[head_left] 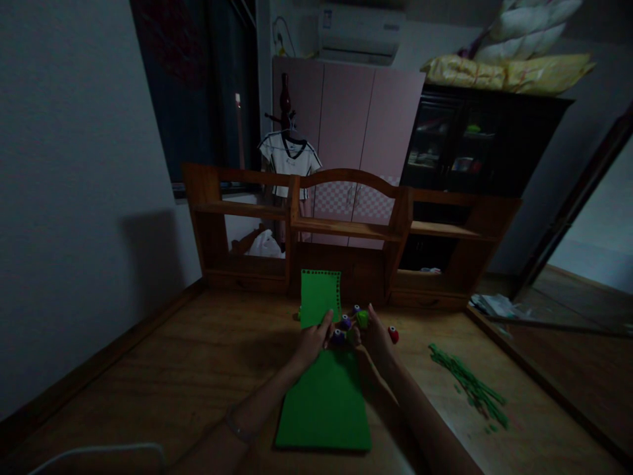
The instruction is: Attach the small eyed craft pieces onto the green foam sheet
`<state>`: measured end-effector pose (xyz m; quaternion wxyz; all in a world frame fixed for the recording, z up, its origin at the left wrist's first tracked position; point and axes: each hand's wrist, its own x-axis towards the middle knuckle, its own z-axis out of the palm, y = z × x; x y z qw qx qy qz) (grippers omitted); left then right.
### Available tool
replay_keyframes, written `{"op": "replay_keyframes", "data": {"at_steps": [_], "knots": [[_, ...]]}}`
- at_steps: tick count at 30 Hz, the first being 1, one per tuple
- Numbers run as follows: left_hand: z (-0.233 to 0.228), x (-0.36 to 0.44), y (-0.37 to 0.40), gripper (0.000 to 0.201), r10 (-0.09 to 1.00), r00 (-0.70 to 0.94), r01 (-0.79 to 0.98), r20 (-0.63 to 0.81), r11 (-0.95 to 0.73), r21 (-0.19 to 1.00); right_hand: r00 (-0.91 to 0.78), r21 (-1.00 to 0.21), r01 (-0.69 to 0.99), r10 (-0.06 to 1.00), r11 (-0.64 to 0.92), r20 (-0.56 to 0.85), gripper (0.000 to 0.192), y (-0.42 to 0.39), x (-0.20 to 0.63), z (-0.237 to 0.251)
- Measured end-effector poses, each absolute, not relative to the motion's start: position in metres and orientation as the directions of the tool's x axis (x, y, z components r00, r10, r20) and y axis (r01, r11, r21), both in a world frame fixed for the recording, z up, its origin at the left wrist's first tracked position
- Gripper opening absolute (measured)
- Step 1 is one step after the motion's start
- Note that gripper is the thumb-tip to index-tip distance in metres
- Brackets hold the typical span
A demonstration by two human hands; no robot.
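Note:
A long green board (324, 402) lies on the wooden surface below my hands. Behind it stands a green panel (319, 290) with dark dots along its top and right edges. My left hand (311, 344) is closed over the middle of the green piece, thumb pointing up, beside a purple ball with an eye (338, 336). What its fingers grip is hidden. My right hand (374, 335) is closed around a small green lump (362, 319), thumb raised. Between the hands are more purple balls (345, 322) with eyes. A red ball with an eye (393, 334) shows just right of my right hand.
Thin green strips and crumbs (469, 382) lie on the wooden surface (208, 389) to the right. A wooden shelf unit (346, 229) stands along the back edge. A white cable (109, 448) is at the lower left, and a wall (89, 251) rises on the left.

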<state>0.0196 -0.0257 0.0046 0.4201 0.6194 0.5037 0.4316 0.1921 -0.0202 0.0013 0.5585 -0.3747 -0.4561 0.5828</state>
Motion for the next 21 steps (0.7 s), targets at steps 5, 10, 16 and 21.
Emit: {"op": "replay_keyframes", "data": {"at_steps": [5, 10, 16, 21], "knots": [[0.003, 0.021, -0.026, 0.064, 0.985, 0.128, 0.202, 0.112, -0.137, 0.97, -0.098, -0.9, -0.435, 0.994, -0.007, 0.04, 0.061, -0.021, 0.196, 0.002], [0.002, 0.021, -0.024, 0.063, 0.981, 0.149, 0.185, 0.125, -0.152, 0.971, -0.101, -0.875, -0.483, 0.992, 0.014, 0.071, 0.059, -0.018, 0.197, -0.004], [0.0, 0.02, -0.023, 0.063, 0.976, 0.16, 0.191, 0.146, -0.176, 0.966, -0.112, -0.905, -0.426, 0.992, 0.005, 0.058, 0.063, -0.018, 0.199, -0.003], [0.002, 0.02, -0.024, 0.061, 0.979, 0.16, 0.162, 0.128, -0.154, 0.975, -0.122, -0.916, -0.402, 0.991, 0.006, 0.06, 0.066, -0.023, 0.198, 0.006]]}}
